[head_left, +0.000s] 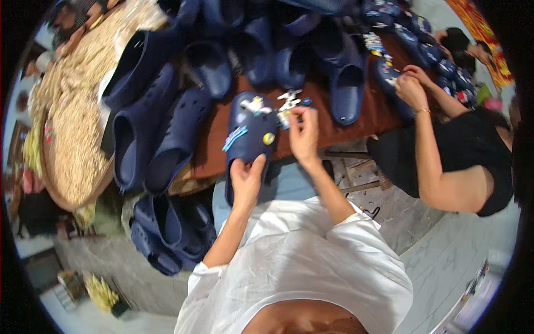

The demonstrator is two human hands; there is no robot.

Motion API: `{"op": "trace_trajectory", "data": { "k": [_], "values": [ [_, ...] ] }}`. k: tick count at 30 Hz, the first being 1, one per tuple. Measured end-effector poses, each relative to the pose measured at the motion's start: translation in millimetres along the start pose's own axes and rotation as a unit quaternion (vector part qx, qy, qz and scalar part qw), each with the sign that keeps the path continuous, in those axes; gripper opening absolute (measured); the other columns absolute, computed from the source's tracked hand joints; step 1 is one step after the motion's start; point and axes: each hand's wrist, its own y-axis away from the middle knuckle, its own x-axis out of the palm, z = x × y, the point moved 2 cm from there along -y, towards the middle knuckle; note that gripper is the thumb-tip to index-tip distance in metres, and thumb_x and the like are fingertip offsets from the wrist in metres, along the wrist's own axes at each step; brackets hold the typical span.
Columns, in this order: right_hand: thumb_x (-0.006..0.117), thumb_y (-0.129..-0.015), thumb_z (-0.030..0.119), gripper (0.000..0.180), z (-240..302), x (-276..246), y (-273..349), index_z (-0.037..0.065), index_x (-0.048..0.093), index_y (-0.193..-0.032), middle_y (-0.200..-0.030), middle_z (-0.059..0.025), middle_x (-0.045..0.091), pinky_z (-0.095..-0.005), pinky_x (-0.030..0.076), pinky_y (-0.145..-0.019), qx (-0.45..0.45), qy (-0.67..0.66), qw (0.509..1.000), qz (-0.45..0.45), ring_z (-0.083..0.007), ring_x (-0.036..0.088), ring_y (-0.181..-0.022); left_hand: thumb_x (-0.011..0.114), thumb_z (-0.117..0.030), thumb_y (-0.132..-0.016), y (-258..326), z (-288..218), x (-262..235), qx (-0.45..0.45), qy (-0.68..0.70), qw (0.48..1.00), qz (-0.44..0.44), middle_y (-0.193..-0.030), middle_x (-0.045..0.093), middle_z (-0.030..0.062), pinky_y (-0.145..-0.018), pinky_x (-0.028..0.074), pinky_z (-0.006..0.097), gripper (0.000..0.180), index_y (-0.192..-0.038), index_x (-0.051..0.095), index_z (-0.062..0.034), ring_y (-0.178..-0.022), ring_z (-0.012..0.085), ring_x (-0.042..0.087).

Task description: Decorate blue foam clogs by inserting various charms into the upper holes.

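Observation:
A navy blue clog (248, 133) lies at the near edge of the brown table (367, 119), with several small charms stuck on its top. My left hand (246, 179) grips the clog at its heel end. My right hand (303, 135) is just right of the clog's toe and pinches a small charm (284, 118) between thumb and fingers. A few loose white charms (290, 98) lie on the table just beyond my right hand.
Many more navy clogs (167, 111) are piled over the table's left and far side; some hang low at the left (167, 234). A big round tray of pale small pieces (72, 133) sits left. A person in black (461, 161) works on clogs at right.

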Motion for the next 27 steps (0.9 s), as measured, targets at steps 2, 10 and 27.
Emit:
{"op": "trace_trajectory", "data": {
  "k": [2, 10, 27],
  "values": [
    [0.061, -0.094, 0.014, 0.019, -4.2, -3.3, -3.0, 0.002, 0.057, -0.107, -0.103, -0.0161, 0.053, -0.0408, 0.046, -0.085, -0.053, 0.077, 0.996, -0.015, -0.0310, 0.056, -0.098, 0.064, -0.006, -0.091, -4.2, 0.4, 3.7, -0.013, 0.021, 1.000, -0.002, -0.125, 0.060, 0.0138, -0.098, 0.045, 0.030, 0.043, -0.128, 0.050, 0.0090, -0.111, 0.0182, 0.059],
    [0.074, -0.087, 0.025, 0.030, 42.0, 11.1, 18.0, 0.000, 0.058, -0.095, -0.089, -0.0106, 0.060, -0.0331, 0.050, -0.065, 0.051, -0.024, 0.987, 0.150, -0.0220, 0.060, -0.075, 0.064, -0.012, -0.092, -14.5, -7.0, 2.1, -0.039, 0.061, 0.997, 0.027, -0.124, 0.060, 0.0104, -0.100, 0.041, 0.028, 0.044, -0.130, 0.050, 0.0051, -0.114, 0.0129, 0.055],
    [0.064, -0.088, 0.010, 0.021, 47.5, 23.9, 29.4, -0.001, 0.051, -0.100, -0.095, -0.0181, 0.053, -0.0447, 0.043, -0.080, -0.101, 0.111, 0.981, 0.126, -0.0359, 0.053, -0.090, 0.063, -0.017, -0.091, -30.4, 15.1, -0.7, -0.040, 0.106, 0.992, -0.049, -0.098, 0.061, 0.0040, -0.074, 0.045, 0.024, 0.028, -0.105, 0.056, 0.0057, -0.086, 0.0079, 0.054]
  ]
}}
